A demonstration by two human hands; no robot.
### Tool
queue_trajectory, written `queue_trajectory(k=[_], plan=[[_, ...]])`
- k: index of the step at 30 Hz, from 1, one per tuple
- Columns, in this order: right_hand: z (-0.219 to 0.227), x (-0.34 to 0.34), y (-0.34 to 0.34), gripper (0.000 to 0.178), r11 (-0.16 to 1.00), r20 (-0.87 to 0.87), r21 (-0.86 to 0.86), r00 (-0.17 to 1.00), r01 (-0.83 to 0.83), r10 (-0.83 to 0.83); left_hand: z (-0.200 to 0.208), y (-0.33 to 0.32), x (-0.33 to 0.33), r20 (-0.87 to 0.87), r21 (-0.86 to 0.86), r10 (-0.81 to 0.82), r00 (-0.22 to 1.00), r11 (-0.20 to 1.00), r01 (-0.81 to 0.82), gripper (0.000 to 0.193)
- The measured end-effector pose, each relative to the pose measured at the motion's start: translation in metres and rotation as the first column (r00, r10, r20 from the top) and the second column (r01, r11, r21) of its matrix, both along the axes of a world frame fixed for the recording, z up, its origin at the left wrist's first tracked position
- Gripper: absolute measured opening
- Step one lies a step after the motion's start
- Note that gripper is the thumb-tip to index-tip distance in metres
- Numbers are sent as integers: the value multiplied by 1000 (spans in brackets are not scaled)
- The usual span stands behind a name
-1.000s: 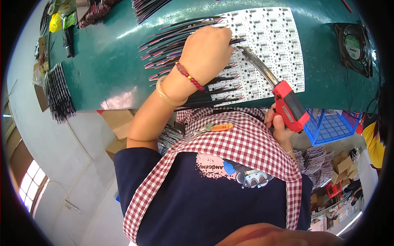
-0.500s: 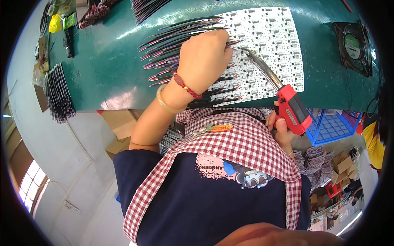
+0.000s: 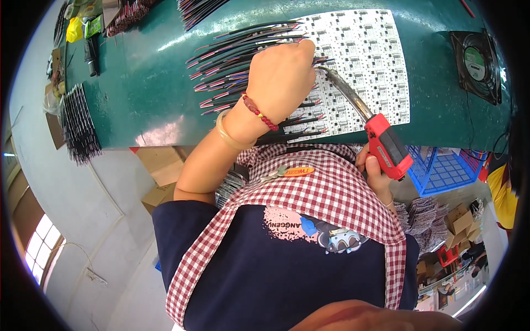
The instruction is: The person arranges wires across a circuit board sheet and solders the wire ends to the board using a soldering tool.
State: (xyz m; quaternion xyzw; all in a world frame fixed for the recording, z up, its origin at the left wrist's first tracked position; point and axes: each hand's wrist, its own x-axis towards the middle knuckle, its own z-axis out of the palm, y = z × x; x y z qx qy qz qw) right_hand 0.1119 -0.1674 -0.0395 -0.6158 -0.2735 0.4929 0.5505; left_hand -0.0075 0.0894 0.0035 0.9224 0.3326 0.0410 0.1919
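Note:
My right hand (image 3: pixel 376 177) grips a red and black soldering gun (image 3: pixel 387 148) by its handle. The gun's metal barrel slants up and left, its tip beside the fingers of my left hand (image 3: pixel 281 74). That hand is closed over a black-sleeved cable (image 3: pixel 324 60), whose wire ends poke out past the knuckles. Most of its fingertips are hidden beneath the hand. Below lies a white sheet of printed circuit boards (image 3: pixel 367 58) with many small repeated units. A row of black cables (image 3: pixel 226 55) with red, white and dark wire ends reaches onto the sheet's left part.
The green worktable (image 3: pixel 138 83) carries a black fan (image 3: pixel 473 66) at right and more cable bundles (image 3: pixel 201 11) at the back. Another black bundle (image 3: pixel 80 124) hangs over the left edge. A blue plastic crate (image 3: pixel 444 168) and cardboard boxes (image 3: pixel 160 168) are below table level.
My left hand has shifted slightly right over the sheet. The soldering gun has moved a little left, bringing its tip closer to the left fingers and the wire ends.

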Motion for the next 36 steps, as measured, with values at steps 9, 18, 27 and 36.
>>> queue_trajectory(k=[9, 18, 27, 36], plan=[[3, 1, 1, 57, 993, -41, 67, 995, 98, -95, -1, -1, 1, -10, 3, 6, 1000, 1000, -6, 14], [-2, 2, 1, 32, 999, 2, 36, 1000, 9, -9, -2, -1, 0, -13, 10, 24, 1000, 1000, -23, 14], [3, -2, 1, 53, 989, -54, 103, 994, 104, -99, -5, -2, 0, -25, 14, 13, 1000, 1000, -13, 13], [2, 2, -3, 55, 979, -105, 177, 991, 103, -86, -8, -2, -16, 197, -99, 28, 980, 995, -8, 15]])
